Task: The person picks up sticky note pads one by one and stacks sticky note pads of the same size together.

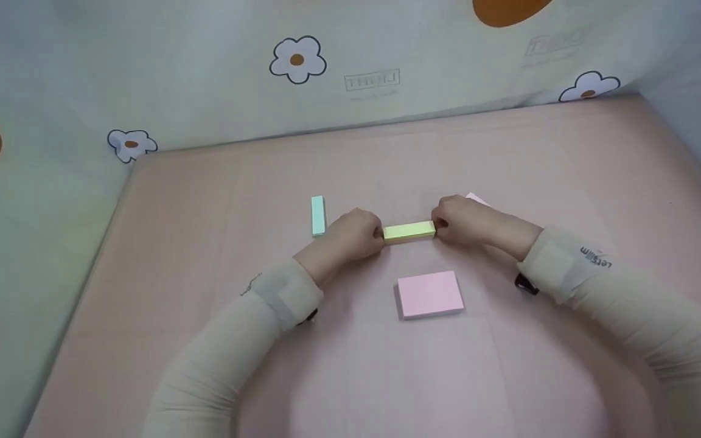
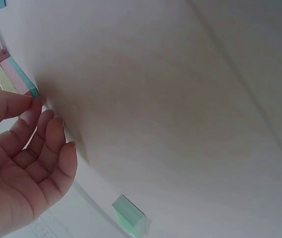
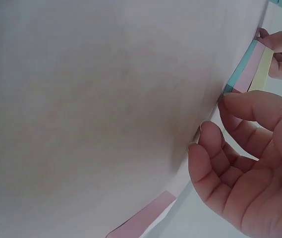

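A narrow block of sticky notes (image 1: 409,231) with a yellow top lies across the table between the two hands. Both wrist views show its layers: a teal strip (image 3: 241,69) lowest, a pink strip (image 3: 251,67) above it and a yellow strip (image 3: 262,69) on top. Thumb and forefinger of the left hand (image 1: 353,234) pinch one short end, low by the teal layer. At the opposite end, the right hand (image 1: 467,220) pinches likewise. The other fingers of each hand are loosely bent beside the table.
A larger pink sticky-note pad (image 1: 431,295) lies nearer the person. Left of the left hand stands a narrow mint-green pad (image 1: 317,215). A pink strip (image 1: 478,199) shows partly behind the right hand. Flower-printed cloth (image 1: 204,73) hangs along the table's far edge.
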Demonstrator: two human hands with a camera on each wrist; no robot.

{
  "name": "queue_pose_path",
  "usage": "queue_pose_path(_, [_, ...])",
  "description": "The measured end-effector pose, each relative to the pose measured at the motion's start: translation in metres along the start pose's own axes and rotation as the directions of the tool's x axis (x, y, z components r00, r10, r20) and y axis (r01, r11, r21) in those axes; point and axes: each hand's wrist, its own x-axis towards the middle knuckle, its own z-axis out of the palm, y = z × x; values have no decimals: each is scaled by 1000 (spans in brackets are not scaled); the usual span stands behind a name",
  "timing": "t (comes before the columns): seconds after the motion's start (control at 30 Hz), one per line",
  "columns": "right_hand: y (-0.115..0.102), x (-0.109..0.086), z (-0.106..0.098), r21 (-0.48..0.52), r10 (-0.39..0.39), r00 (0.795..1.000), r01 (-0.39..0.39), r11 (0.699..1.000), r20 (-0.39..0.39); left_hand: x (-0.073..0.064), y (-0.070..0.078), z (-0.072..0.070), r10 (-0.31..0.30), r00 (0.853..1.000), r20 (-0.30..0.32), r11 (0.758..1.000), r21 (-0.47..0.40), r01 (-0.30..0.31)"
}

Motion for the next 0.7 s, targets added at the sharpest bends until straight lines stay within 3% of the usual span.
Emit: queue_pose_path(0.7, [-3, 3, -2, -7, 17, 999, -17, 1000, 31, 3, -2, 4, 18, 1000, 7, 1000, -8, -18])
